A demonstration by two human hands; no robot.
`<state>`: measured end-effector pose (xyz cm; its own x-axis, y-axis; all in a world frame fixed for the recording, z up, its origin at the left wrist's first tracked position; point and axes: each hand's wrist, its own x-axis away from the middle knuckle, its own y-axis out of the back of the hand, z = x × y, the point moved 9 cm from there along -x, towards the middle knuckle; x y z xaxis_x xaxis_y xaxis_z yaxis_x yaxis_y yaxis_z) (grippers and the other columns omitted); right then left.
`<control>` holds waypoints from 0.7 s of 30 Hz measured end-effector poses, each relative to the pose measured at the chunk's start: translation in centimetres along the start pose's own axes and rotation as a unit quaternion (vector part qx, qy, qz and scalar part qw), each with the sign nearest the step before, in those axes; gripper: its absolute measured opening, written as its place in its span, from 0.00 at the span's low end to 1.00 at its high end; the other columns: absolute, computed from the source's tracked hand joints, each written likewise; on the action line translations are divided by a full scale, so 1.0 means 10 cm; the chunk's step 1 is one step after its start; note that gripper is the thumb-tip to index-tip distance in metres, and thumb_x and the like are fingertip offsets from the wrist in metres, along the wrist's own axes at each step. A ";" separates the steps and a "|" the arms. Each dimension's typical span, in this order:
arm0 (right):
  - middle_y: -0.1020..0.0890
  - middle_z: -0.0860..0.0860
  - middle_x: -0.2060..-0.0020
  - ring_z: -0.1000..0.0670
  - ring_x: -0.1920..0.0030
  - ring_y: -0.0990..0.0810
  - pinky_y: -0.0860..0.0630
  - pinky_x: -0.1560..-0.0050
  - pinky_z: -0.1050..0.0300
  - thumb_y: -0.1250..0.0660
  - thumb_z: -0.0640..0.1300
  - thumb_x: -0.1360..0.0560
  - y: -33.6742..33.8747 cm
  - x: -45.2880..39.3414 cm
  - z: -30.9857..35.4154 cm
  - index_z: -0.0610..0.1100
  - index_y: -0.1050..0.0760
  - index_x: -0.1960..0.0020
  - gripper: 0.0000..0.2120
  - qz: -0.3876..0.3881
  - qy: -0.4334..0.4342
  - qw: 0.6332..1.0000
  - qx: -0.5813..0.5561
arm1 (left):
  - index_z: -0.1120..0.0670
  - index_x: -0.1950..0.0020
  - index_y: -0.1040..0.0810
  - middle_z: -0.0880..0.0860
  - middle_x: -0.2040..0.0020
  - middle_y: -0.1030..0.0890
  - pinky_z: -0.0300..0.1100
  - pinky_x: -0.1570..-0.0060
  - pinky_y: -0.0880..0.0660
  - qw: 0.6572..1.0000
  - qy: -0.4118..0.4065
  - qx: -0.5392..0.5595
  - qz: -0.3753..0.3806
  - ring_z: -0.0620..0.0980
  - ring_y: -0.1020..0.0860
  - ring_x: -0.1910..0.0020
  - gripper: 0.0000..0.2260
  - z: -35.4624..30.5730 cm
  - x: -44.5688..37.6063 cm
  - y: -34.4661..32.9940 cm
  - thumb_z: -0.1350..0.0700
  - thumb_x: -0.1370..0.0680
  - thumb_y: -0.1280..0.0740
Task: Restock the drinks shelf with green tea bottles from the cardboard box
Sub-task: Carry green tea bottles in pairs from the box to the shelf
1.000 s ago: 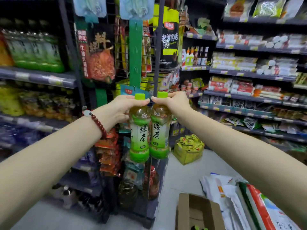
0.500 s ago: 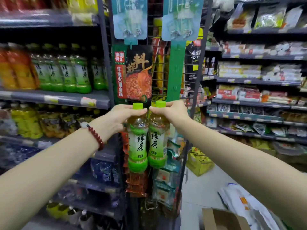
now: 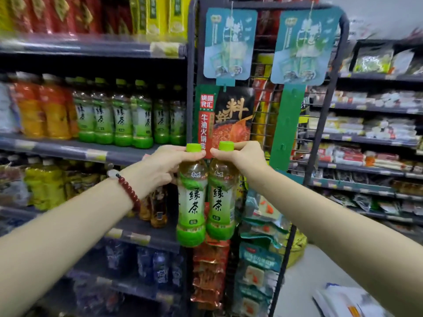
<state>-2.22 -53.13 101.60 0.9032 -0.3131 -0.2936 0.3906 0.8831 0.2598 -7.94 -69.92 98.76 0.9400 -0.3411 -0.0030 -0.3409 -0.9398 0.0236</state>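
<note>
My left hand (image 3: 163, 165) grips the neck of one green tea bottle (image 3: 192, 207), and my right hand (image 3: 243, 157) grips the neck of a second green tea bottle (image 3: 220, 202). Both bottles hang upright side by side, touching, in front of the end of the drinks shelf (image 3: 75, 149). A row of several green tea bottles (image 3: 121, 117) stands on that shelf, up and to the left of my hands. The cardboard box is out of view.
Orange drink bottles (image 3: 43, 110) stand left of the green tea row. A wire rack (image 3: 320, 133) with hanging sauce packets (image 3: 229, 120) stands right behind the held bottles. Snack shelves (image 3: 370, 140) fill the right side. White bags (image 3: 343, 303) lie on the floor at lower right.
The view has swung left and up toward the drinks shelf. Both hands have kept their bottles and carried them nearer the shelf; the cardboard box has dropped out of sight.
</note>
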 end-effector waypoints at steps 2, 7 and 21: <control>0.12 0.46 0.58 0.44 0.53 0.14 0.18 0.47 0.47 0.19 0.50 0.38 -0.16 -0.06 0.07 0.41 0.15 0.56 0.16 -0.004 0.003 1.000 -0.007 | 0.49 0.69 0.15 0.50 0.66 0.14 0.42 0.71 0.21 0.999 -0.012 0.000 0.031 0.47 0.16 0.68 0.06 -0.10 -0.08 0.14 0.53 0.44 0.21; 0.12 0.47 0.58 0.47 0.55 0.13 0.18 0.47 0.47 0.19 0.50 0.38 -0.48 -0.24 0.25 0.43 0.15 0.56 0.15 -0.046 0.005 0.999 -0.022 | 0.57 0.60 0.17 0.53 0.68 0.15 0.44 0.73 0.21 0.996 -0.024 0.010 0.079 0.49 0.16 0.70 0.11 -0.33 -0.27 0.51 0.58 0.39 0.22; 0.13 0.45 0.59 0.47 0.55 0.14 0.18 0.47 0.47 0.22 0.49 0.34 -1.04 -0.57 1.09 0.41 0.17 0.59 0.12 -0.069 0.086 0.994 0.015 | 0.57 0.58 0.18 0.52 0.68 0.15 0.39 0.77 0.23 0.989 -0.098 0.052 0.098 0.46 0.17 0.71 0.10 -0.92 -0.56 1.22 0.60 0.37 0.24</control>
<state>-9.47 -64.36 110.60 0.7975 -0.3646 -0.4808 0.5170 0.8236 0.2331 -17.25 -79.23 108.31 0.8396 -0.5043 -0.2021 -0.5247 -0.8491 -0.0610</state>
